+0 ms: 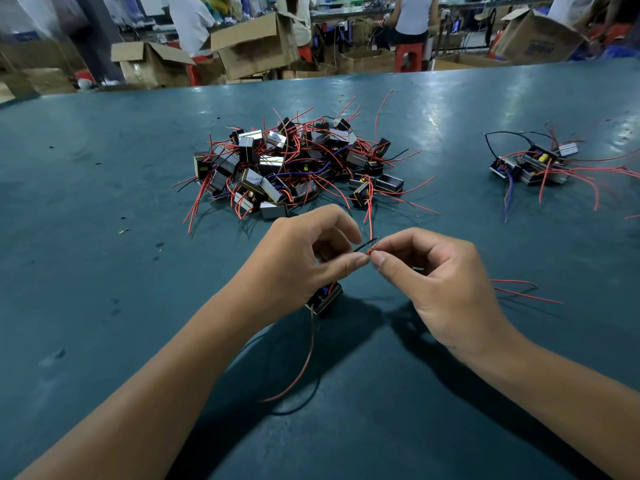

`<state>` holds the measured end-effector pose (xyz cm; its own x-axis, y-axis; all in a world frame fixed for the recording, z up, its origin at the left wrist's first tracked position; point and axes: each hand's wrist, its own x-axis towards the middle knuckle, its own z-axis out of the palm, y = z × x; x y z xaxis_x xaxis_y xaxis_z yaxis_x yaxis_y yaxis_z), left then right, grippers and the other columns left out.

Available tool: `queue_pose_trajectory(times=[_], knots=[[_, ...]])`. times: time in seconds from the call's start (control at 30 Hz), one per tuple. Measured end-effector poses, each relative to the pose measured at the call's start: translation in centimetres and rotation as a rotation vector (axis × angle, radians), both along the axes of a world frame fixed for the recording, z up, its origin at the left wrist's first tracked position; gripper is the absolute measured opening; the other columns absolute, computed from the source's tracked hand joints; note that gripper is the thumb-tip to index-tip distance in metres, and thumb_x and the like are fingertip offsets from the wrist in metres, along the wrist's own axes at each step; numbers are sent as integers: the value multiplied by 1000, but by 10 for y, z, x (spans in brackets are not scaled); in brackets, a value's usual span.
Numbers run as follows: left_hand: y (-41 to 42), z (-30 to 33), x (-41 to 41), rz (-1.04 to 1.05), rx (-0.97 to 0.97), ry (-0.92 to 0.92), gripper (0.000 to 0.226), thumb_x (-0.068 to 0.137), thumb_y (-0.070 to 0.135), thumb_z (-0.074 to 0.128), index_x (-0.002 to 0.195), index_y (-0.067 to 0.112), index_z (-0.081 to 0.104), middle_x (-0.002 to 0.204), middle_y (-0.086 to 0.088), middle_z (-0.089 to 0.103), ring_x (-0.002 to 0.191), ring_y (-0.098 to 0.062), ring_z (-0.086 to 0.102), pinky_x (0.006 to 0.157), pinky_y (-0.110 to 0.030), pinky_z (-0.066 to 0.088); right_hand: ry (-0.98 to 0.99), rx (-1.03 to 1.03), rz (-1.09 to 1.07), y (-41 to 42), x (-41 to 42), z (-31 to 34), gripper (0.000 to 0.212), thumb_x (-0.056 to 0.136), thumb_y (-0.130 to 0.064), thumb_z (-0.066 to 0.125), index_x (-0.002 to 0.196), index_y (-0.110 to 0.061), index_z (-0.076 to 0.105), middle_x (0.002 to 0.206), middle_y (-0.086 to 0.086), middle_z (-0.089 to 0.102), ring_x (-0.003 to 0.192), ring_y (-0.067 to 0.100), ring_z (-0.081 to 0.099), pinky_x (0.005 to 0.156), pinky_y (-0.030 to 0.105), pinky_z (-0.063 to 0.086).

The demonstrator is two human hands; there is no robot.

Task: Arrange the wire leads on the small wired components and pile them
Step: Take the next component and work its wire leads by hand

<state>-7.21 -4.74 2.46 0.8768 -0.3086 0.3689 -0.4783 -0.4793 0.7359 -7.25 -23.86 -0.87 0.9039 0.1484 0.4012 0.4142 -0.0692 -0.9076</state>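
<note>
A small black wired component (pixel 325 298) hangs just under my left hand (pixel 304 261), partly hidden by the palm. Its red lead (pixel 304 365) trails down toward me, with a black lead beside it. My left hand pinches thin red and black wire ends (pixel 367 246) between thumb and forefinger. My right hand (pixel 440 282) pinches the same wire ends from the other side, fingertips almost touching. A large tangled heap of components (pixel 294 168) with red leads lies beyond my hands. A smaller group of components (pixel 533 164) lies at the right.
The green table (pixel 104 237) stretches wide on the left. Two loose red wires (pixel 519 291) lie right of my right hand. Beyond the far edge stand cardboard boxes (pixel 256 46), red stools and people at other benches.
</note>
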Motion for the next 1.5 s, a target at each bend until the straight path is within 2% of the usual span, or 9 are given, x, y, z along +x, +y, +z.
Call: queue_pose_trajectory(times=[0.33, 0.43, 0.67, 0.8, 0.9, 1.07, 1.27, 1.4, 1.5], knots=[[-4, 5, -5, -22, -2, 36, 30, 80, 35, 74, 101, 18, 62, 76, 0, 69, 71, -29, 65, 69, -49, 54, 33, 22, 19, 2, 0, 4, 14, 88, -8, 72, 76, -16, 71, 70, 7, 67, 64, 8, 54, 60, 17, 45], [-4, 6, -7, -32, 8, 21, 31, 80, 35, 74, 102, 18, 62, 77, 0, 69, 72, -27, 66, 70, -48, 55, 72, 41, 45, 3, 0, 4, 11, 87, -14, 70, 76, -16, 69, 64, -4, 62, 61, 6, 50, 57, 15, 41], [3, 7, -4, -91, 129, -166, 7, 92, 14, 71, 98, 11, 71, 80, 4, 69, 73, -14, 66, 69, -22, 53, 84, 40, 58, 4, 1, 4, 9, 82, -23, 66, 74, -19, 67, 65, -8, 58, 60, 5, 47, 56, 15, 39], [8, 6, 0, -112, 213, -332, 14, 90, 2, 71, 100, 11, 73, 89, 2, 66, 77, -15, 62, 71, -32, 51, 82, 16, 101, 1, 2, 6, 8, 83, -22, 66, 75, -20, 66, 65, -10, 57, 60, 6, 46, 57, 14, 38], [11, 8, 2, -106, 239, -411, 19, 90, 8, 75, 108, 12, 74, 100, 3, 64, 85, -10, 60, 77, -27, 50, 80, 6, 195, -2, 2, 9, 7, 86, -17, 65, 79, -18, 66, 64, -11, 55, 59, 4, 43, 56, 12, 36], [10, 14, 0, -135, 366, -579, 16, 93, 19, 70, 106, 13, 77, 96, -2, 66, 82, -24, 58, 74, -37, 49, 76, -49, 331, -7, 1, 14, 8, 88, -19, 62, 87, -12, 66, 75, 9, 56, 69, 18, 45, 62, 30, 37], [15, 23, -5, -146, 467, -648, 17, 96, 23, 66, 105, 16, 79, 95, -4, 68, 77, -26, 55, 68, -41, 46, 88, -92, 418, -12, 2, 18, 4, 89, -17, 61, 87, -17, 65, 76, -3, 59, 70, 9, 48, 63, 19, 40], [15, 20, -4, -146, 484, -688, 15, 97, 21, 67, 101, 13, 79, 95, -5, 68, 75, -28, 54, 65, -45, 46, 97, -132, 449, -14, 3, 19, 5, 89, -18, 61, 87, -17, 66, 79, -1, 62, 74, 12, 51, 69, 24, 43], [13, 16, -4, -129, 484, -703, 14, 97, 19, 68, 99, 11, 79, 93, -7, 66, 75, -29, 54, 64, -44, 46, 95, -121, 451, -14, 4, 20, 5, 89, -17, 61, 88, -15, 66, 79, -8, 65, 75, 6, 55, 72, 18, 44]])
